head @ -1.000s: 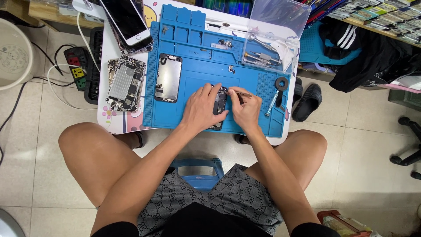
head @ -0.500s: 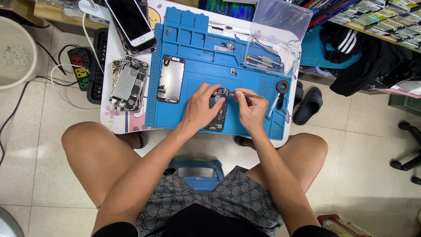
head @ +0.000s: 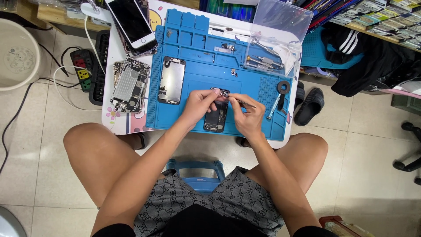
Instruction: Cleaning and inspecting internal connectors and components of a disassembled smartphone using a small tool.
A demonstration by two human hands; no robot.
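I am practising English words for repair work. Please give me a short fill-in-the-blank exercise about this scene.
1. The right hand holds thin metal ____.
2. The opened phone lies on a ____ mat.
3. The left hand touches the phone's ____ end.

Missing words: tweezers; blue; top

I see pale floor tiles (head: 372, 149) under even light. A low white tabletop (head: 115, 57) sits at twelve o'clock, a blue stool (head: 197, 169) at six, a white bucket (head: 15, 52) at ten, black sandals (head: 309, 105) at two.
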